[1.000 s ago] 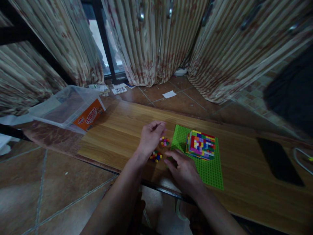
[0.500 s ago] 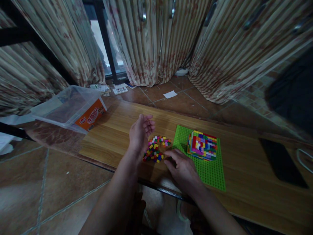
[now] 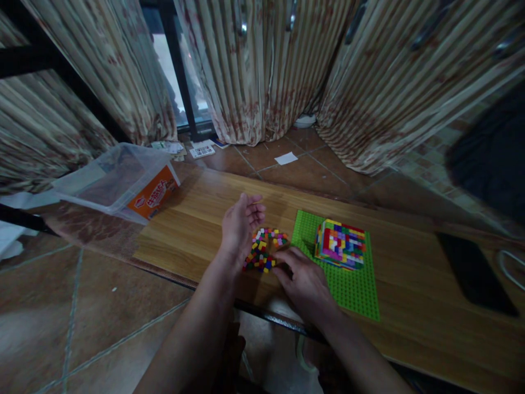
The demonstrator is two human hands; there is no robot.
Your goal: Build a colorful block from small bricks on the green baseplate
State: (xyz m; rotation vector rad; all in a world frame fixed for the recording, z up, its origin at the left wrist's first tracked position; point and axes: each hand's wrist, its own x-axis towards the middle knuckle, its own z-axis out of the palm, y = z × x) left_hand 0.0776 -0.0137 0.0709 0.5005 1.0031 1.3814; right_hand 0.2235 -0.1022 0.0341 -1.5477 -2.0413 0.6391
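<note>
A pile of small loose coloured bricks [image 3: 262, 251] lies on the wooden table [image 3: 197, 219]. My left hand [image 3: 240, 227] rests on its edge just left of the pile, fingers slightly apart, holding nothing that I can see. My right hand [image 3: 303, 279] lies palm down at the pile's near right side, its fingertips touching the bricks. To the right sits a green baseplate [image 3: 353, 284] with a multicoloured brick block [image 3: 340, 243] built on it.
A clear plastic box with an orange label [image 3: 123, 180] lies tilted at the table's left end. A dark phone [image 3: 471, 271] rests at the far right. Striped curtains [image 3: 262, 65] hang behind, with papers on the tiled floor [image 3: 285, 158].
My left hand has lifted off the loose bricks and turned onto its edge to the left, uncovering the pile. My right hand has edged slightly toward the pile.
</note>
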